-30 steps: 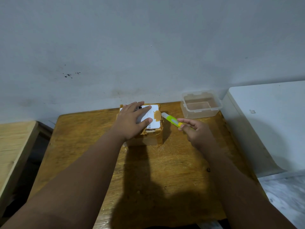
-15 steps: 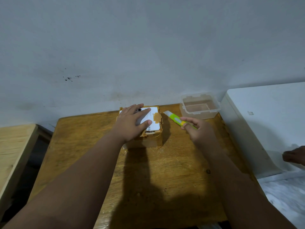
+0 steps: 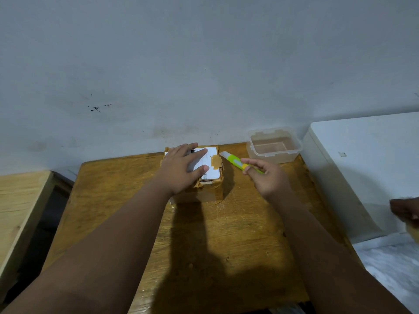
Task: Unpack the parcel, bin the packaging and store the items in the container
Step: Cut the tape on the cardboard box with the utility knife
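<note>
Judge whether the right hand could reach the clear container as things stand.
Probably yes: the empty container sits just beyond the right hand, nothing between, though that hand holds a green cutter.

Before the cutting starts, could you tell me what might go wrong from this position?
The left hand lies flat on the parcel, close to where the cutter in the right hand points; a slip could reach its fingers. A deep cut through the tape might also damage whatever is inside, which cannot be seen. The clear container sits near the table's far corner, where an elbow could nudge it.
</note>
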